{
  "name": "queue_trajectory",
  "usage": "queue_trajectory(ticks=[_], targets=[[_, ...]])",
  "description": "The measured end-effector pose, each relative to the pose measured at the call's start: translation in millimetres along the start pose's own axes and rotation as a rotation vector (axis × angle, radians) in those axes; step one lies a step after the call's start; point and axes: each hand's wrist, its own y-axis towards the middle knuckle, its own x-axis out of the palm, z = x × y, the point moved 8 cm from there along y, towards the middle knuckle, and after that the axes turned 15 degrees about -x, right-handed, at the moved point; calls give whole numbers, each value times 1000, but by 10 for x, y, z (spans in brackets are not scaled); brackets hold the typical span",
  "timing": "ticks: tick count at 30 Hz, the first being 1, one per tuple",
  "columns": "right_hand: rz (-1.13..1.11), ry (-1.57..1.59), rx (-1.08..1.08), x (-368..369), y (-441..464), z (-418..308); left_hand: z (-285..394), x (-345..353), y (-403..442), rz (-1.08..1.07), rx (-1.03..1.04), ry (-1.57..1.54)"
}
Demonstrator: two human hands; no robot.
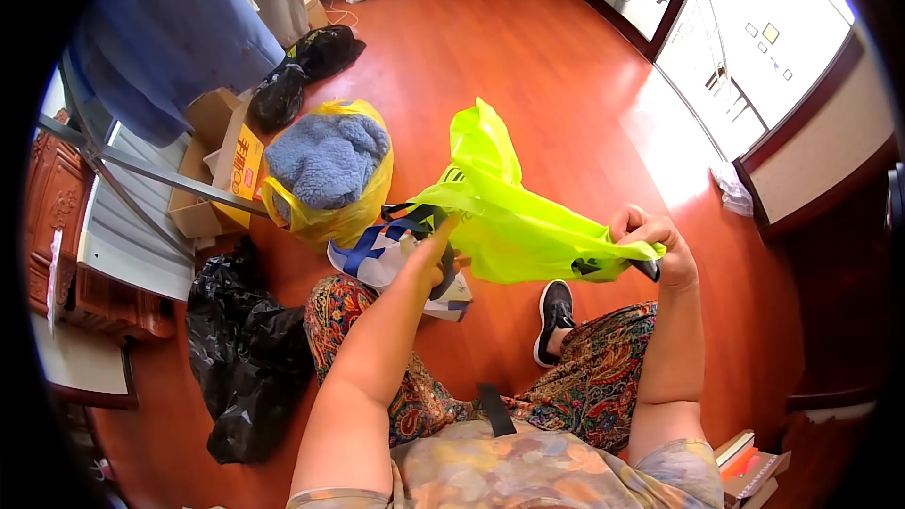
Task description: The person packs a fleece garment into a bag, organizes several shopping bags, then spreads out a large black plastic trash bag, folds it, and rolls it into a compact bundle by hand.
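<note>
Reddish floor [566, 47] is spreading beneath a lime-green bag [528, 226] at mid-frame.
Right of centre, the right hand [677, 259] is pinching its end, grip closed; the left hand [436, 245] is meeting its other side, grip too hidden to tell. Gentle, even tension is probably helping.

No wording is showing clearly enough to read.
Toward the left edge of the floor [528, 47], a cardboard box [196, 212] is carrying large characters on its yellow-orange panel [247, 165], too small and slanted to make out. The lime-green bag [509, 226] is bearing dark print, which its folds are breaking into illegible pieces.
</note>
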Motion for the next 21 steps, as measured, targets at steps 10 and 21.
queue_trajectory(ticks=[10, 21], targets=[[711, 30, 61, -795, -334, 332, 331, -470, 196, 246, 496, -159], [-121, -1347, 982, -889, -557, 480, 554, -107, -731, 99, 911, 18]])
